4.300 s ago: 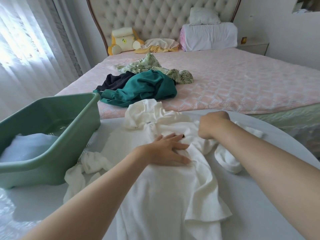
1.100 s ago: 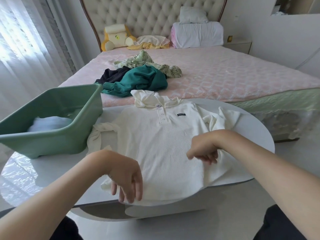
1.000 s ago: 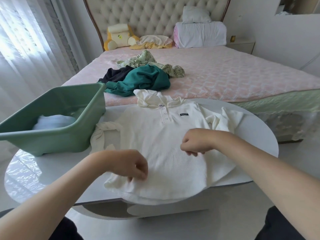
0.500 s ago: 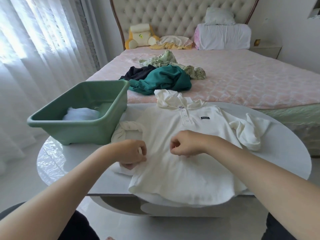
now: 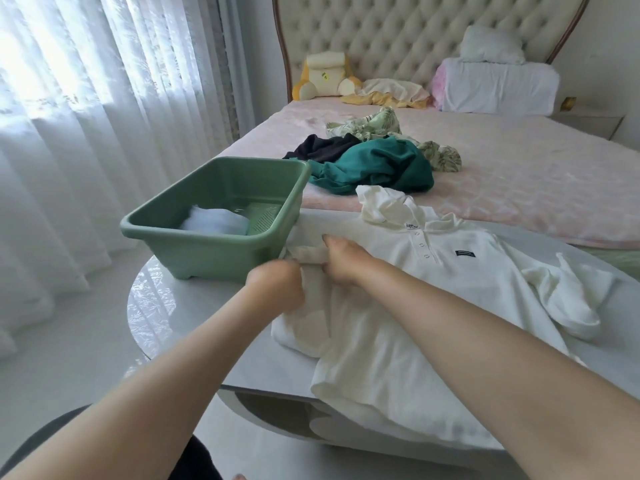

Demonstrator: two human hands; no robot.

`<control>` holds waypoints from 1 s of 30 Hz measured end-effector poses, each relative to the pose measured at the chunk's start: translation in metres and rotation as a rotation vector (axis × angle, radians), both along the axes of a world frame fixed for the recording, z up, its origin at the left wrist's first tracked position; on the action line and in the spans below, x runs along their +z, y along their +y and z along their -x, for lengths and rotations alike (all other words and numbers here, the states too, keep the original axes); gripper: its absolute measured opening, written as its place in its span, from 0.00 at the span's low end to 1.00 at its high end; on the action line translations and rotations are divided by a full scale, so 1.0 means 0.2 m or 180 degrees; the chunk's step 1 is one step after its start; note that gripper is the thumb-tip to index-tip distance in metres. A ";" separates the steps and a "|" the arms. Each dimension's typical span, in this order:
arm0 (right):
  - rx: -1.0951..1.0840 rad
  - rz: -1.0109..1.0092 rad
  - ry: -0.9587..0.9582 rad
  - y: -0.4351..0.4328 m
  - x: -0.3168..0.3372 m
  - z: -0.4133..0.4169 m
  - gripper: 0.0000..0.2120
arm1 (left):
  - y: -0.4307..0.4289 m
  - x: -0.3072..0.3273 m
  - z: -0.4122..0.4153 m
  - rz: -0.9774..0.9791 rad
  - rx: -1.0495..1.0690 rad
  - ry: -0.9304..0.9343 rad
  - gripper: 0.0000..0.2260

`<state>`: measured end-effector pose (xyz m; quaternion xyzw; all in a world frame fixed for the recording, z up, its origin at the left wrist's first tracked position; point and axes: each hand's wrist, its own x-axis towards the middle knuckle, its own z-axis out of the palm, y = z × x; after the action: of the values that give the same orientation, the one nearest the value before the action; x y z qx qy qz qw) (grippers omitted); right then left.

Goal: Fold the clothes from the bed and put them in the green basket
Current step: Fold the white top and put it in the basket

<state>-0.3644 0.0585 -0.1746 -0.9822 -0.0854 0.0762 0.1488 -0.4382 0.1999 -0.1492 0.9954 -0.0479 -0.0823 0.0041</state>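
green basket point(image 5: 221, 251) walling table's left, bare table point(image 5: 194, 327) beside shirt point(image 5: 433, 306)

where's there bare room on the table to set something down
Bare table in front of the green basket, left of the white shirt; a thin strip between shirt and bed at right. The shirt crowds the middle.

Daylight pours through sheer white curtains point(image 5: 104, 133) on the left of a bedroom, glancing off a pale glossy floor point(image 5: 69, 358) and a round white counter point(image 5: 194, 306). A cream tufted headboard point(image 5: 398, 39) rises behind the pink-covered bed point(image 5: 536, 174), which carries white pillows point(image 5: 495, 86) and a yellow plush toy point(image 5: 325, 77). A nightstand point(image 5: 588, 123) stands alongside.
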 end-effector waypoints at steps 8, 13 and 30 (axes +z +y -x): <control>-0.0060 -0.1299 -0.0435 -0.04 0.00 0.03 0.11 | -0.04 0.16 -0.03 -0.0873 -0.0689 -0.0399 0.16; 0.0566 -0.1090 0.0340 -0.04 -0.02 0.04 0.15 | -0.15 0.16 -0.03 -0.1468 -0.0696 0.0848 0.17; -0.0901 -0.1303 -0.0687 -0.81 0.03 -0.41 0.14 | -0.60 -0.06 -0.81 0.1667 -0.0278 -0.0465 0.18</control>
<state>-0.2833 -0.1032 -0.1683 -0.9363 0.0237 -0.0693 0.3435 -0.2757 0.0789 -0.1604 0.9608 -0.1106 0.0047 0.2543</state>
